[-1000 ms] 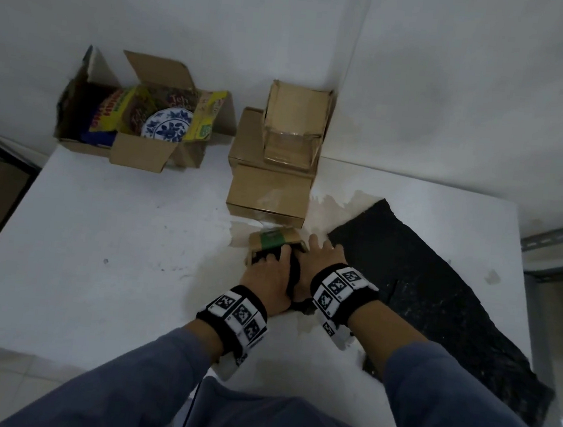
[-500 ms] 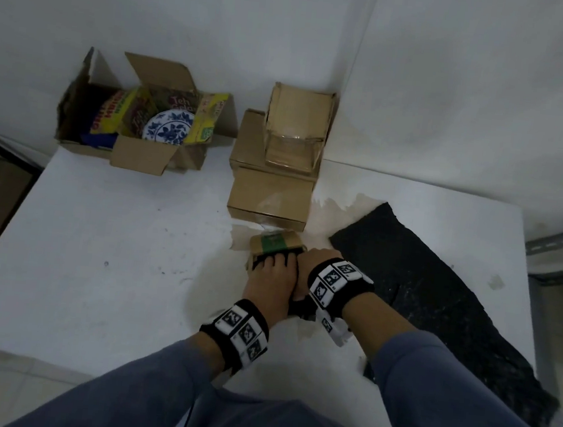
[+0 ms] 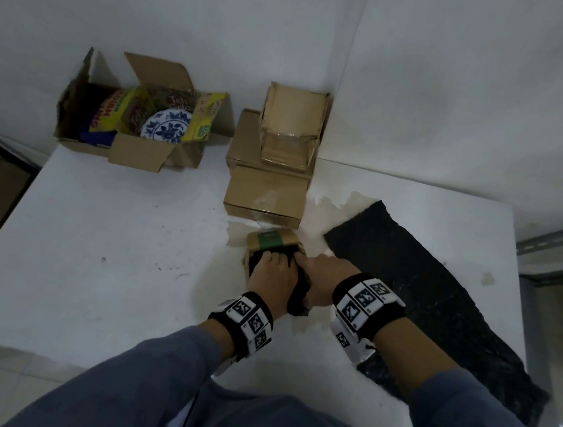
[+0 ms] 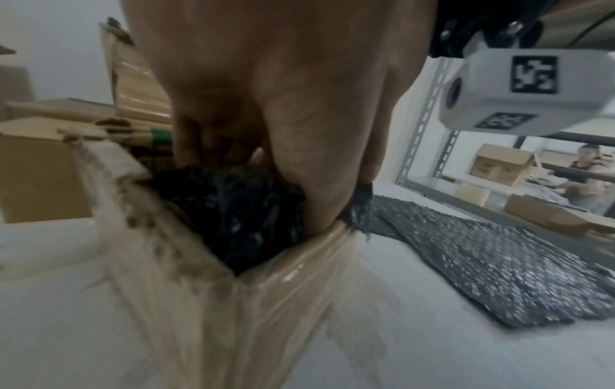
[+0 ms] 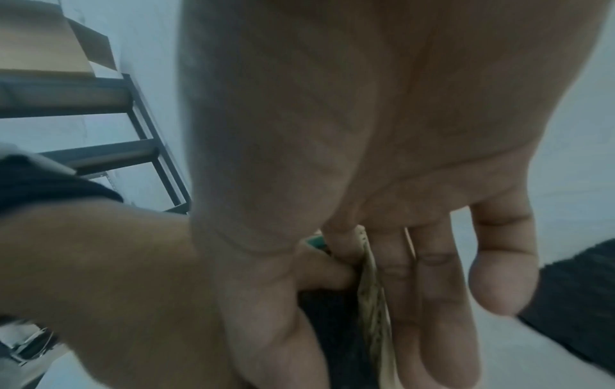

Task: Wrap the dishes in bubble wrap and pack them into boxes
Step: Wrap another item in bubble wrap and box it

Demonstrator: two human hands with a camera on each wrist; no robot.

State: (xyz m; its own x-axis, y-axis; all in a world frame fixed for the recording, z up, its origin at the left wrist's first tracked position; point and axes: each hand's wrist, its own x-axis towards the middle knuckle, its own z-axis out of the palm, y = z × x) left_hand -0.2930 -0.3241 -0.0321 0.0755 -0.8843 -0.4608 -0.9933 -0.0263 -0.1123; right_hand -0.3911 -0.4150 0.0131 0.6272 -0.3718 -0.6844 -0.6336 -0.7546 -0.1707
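Note:
A small cardboard box (image 3: 272, 240) with a green label stands on the white table (image 3: 98, 247) in front of me. A dish bundle wrapped in black bubble wrap (image 4: 246, 218) sits in its open top, and part of the wrap (image 3: 299, 301) sticks out between my hands. My left hand (image 3: 270, 274) is on top of the bundle, with its fingers curled down into the box around the wrap. My right hand (image 3: 319, 275) pinches the box's right wall (image 5: 372, 302), thumb inside and fingers outside. The dish itself is hidden.
A sheet of black bubble wrap (image 3: 437, 297) lies to the right of the box. Two closed boxes (image 3: 265, 191) are stacked just behind it against the wall. At the back left, an open carton (image 3: 141, 151) holds a blue-and-white plate (image 3: 166, 126).
My left hand has slid forward over the bundle, and its fingers now reach into the box. My right hand has drawn back from the box's top to its right wall.

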